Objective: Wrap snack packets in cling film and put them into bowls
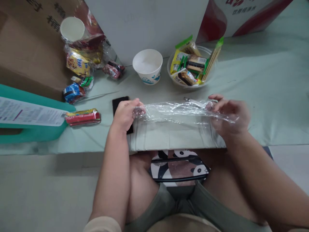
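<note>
A clear plastic bag (173, 111) stretches level between my two hands, above the table's front part. My left hand (127, 112) is closed on one end of it, fingers pinched together. At the other end my right hand (229, 112) grips the plastic, slightly blurred. Under my left hand lies a black phone (120, 102), partly covered. A pen-like stick (194, 103) shows near my right hand, close to the plastic; whether it lies on the table I cannot tell. Beyond the bag stand a white paper bowl (147, 66) and a clear plastic bowl (170, 69) of wrapped snacks (195, 62).
Several packaged snacks (78, 64) and a white paper cup (72, 29) are by a brown carton (26, 48) at left. A red packet (83, 117) lies beside a green container (31, 135). White boxes (149, 25) line the back. A panda-print bag (178, 169) rests on my lap.
</note>
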### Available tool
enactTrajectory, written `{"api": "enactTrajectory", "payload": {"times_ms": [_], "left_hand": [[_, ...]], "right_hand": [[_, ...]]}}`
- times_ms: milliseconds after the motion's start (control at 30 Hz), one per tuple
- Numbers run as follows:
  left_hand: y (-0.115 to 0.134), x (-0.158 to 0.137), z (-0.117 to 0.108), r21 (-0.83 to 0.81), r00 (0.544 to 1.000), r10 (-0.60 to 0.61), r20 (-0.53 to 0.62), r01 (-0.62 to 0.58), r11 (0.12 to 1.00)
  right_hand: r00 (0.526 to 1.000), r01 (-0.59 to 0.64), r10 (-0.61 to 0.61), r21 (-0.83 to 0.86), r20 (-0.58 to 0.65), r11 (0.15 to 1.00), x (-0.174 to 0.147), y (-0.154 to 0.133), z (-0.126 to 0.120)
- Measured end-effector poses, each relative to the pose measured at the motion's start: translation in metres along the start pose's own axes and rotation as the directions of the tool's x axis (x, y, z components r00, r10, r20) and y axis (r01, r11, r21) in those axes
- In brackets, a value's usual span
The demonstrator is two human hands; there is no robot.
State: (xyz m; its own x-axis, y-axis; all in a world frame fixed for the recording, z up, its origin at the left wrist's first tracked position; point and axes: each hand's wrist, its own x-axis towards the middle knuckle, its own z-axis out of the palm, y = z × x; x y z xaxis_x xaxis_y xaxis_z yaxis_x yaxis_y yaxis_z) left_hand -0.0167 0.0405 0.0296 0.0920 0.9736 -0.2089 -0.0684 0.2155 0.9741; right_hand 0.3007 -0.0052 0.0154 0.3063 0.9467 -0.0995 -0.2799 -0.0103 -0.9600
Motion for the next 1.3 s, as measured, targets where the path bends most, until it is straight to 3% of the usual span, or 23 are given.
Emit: {"api": "enactTrajectory", "payload": {"times_ms": [167,367,467,567,767,900,1033,1167,1300], "left_hand": [[-0.001,-0.001,0.003,-0.01,0.997,-0.003,-0.074,0.002,1.0],[0.004,-0.004,0.003,-0.087,0.998,0.021,-0.065,-0.026,0.996],[0.005,-0.004,0.001,-0.088,0.998,0.001,-0.062,-0.007,0.996],[0.002,-0.003,-0.003,-0.051,0.998,0.026,-0.056,-0.029,0.998],[-0.007,0.0,-0.004,0.09,0.968,0.24,-0.08,-0.233,0.968],[-0.001,-0.007,0.001,0.072,0.993,0.108,0.044,-0.111,0.991],[0.004,-0.012,0.005,-0.035,0.982,-0.044,0.183,0.051,0.998],[0.002,-0.009,0.006,0.054,0.995,0.027,0.099,-0.032,0.998],[0.004,-0.007,0.008,-0.016,0.997,0.074,-0.008,-0.074,0.997]], "right_hand": [[0.998,-0.061,0.05,-0.271,-0.048,0.961,-0.005,-0.001,0.002],[0.978,-0.032,0.107,-0.382,0.177,0.923,-0.005,0.007,-0.002],[0.971,-0.075,0.154,-0.375,0.185,0.924,-0.005,0.01,-0.002],[0.984,-0.092,0.137,-0.325,0.118,0.941,-0.003,0.008,-0.001],[0.988,-0.138,0.15,-0.259,0.027,0.956,-0.001,0.002,0.004],[0.989,-0.148,0.15,-0.238,-0.012,0.96,-0.002,0.003,0.008],[0.985,-0.17,0.164,-0.211,-0.043,0.963,0.0,0.001,0.008],[0.946,-0.322,0.312,-0.147,-0.085,0.935,0.003,-0.005,0.003],[0.915,-0.389,0.401,-0.181,0.032,0.903,0.0,-0.009,-0.002]]}}
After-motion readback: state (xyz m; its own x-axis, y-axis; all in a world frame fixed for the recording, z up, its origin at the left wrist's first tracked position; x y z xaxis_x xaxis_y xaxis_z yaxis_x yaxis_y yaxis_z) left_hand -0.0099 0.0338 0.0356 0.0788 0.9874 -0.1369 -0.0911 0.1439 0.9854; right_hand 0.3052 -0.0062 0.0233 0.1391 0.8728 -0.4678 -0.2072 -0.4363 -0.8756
